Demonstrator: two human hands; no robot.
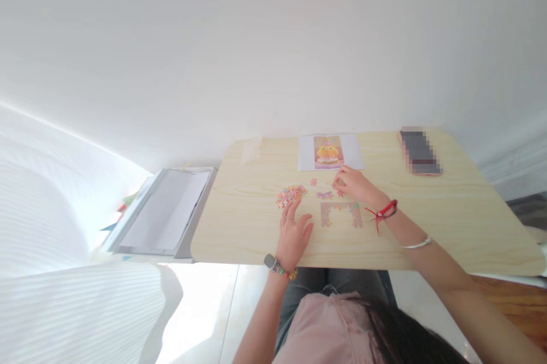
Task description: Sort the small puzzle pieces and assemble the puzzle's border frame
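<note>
Pale wood-grain counter (427, 221) w/ a small jigsaw spread across the middle. Partly built rectangular puzzle frame (341, 214), pinkish edge w/ hollow centre, lying flat right in front of the body, prob. so both hands reach it evenly. Printed reference picture on white paper (329, 151), yellow cartoon figure, sitting at 12 o'clock from the frame, flat and facing the wearer, likely for checking colours. Heap of loose multicolour puzzle pieces (291, 195) at approx 10 o'clock from the frame, close to the left hand. Small purple butterfly-shaped bit (324, 195) just above the frame, a few stray pink pieces nearby.

Left hand (294, 233) palm-down on the counter, fingers (285, 209) loosely spread, tips touching or nearly touching the heap edge; holding nothing as far as visible. Right hand (354, 183) at 1 o'clock from the frame, fingers curled together over a small reddish piece (341, 193); pinching or just touching, can't tell, too small.

Blurred-out phone (419, 151) at far 2 o'clock, well apart. Stack of grey-white papers (164, 210) off the counter at 9 o'clock.
</note>
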